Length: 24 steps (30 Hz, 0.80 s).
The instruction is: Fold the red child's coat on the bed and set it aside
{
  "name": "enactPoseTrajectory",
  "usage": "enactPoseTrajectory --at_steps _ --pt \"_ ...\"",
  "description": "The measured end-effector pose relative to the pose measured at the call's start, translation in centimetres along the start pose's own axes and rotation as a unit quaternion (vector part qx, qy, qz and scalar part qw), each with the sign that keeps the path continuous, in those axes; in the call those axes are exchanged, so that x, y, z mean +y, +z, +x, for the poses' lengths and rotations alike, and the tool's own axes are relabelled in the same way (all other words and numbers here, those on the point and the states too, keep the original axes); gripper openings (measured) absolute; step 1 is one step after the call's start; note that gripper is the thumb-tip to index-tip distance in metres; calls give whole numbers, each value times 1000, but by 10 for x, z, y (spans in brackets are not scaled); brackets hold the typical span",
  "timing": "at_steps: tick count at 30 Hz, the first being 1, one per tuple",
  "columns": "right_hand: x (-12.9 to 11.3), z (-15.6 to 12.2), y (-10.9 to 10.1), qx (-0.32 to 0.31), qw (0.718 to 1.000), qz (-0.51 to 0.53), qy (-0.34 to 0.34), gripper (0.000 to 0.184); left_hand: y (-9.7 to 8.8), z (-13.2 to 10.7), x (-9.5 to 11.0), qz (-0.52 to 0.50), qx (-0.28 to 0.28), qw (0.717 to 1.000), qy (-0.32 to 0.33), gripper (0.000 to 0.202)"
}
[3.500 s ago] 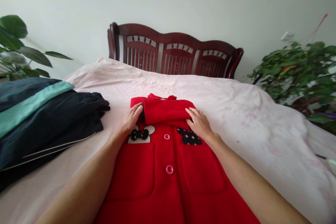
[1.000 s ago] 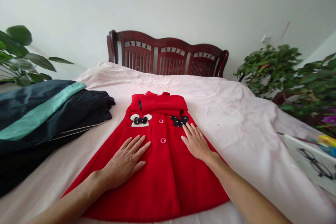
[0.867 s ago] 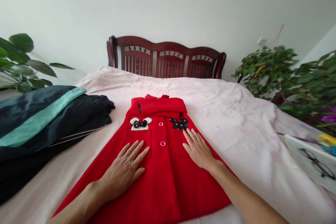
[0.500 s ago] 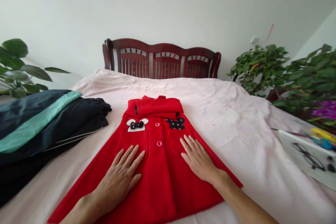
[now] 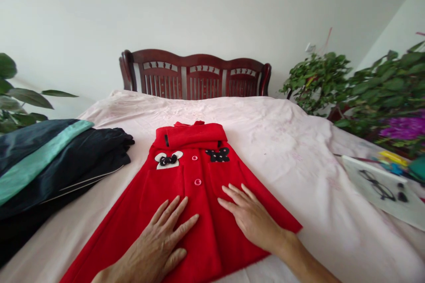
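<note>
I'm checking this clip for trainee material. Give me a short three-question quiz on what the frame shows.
1. True or false: both hands lie flat on the red coat.
2. Which lies on the bed left of the coat? A) dark folded clothes B) a pillow C) a towel
3. What lies on the white sheet at the far right?

Key:
1. True: left hand and right hand press palm down.
2. A, the dark folded clothes.
3. Eyeglasses.
</note>
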State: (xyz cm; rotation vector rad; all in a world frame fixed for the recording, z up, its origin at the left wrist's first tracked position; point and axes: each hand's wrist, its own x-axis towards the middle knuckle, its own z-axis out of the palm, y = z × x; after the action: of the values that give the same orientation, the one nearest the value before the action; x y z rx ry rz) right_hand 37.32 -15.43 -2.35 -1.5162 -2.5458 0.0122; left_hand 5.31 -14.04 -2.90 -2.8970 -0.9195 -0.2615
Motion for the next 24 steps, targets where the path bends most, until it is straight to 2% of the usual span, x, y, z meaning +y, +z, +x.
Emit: enactPoseTrajectory --at_steps 3,6,8,11,15,18,21,24 --pt "-5 -2 -8 8 998 61 -3 67 -12 5 7 -47 -38 997 43 72" --pt "-2 7 -13 24 992 121 19 54 -22 10 13 -86 -65 992 59 77" --pt "4 21 -15 50 987 141 57 42 -26 10 16 -97 -68 991 59 80" --pt "13 46 -14 74 986 100 113 30 -27 10 17 -94 -71 992 53 78" --pt "16 70 -8 16 993 -21 118 17 -25 10 18 -104 -85 990 41 82" --pt "12 78 -5 -20 991 -84 107 19 -22 9 17 -112 -96 989 31 86" --pt "11 81 -2 -23 988 -107 108 26 -17 8 15 -126 -96 987 33 83" --pt "17 77 3 7 988 -66 143 23 -15 8 13 -144 -87 985 45 79"
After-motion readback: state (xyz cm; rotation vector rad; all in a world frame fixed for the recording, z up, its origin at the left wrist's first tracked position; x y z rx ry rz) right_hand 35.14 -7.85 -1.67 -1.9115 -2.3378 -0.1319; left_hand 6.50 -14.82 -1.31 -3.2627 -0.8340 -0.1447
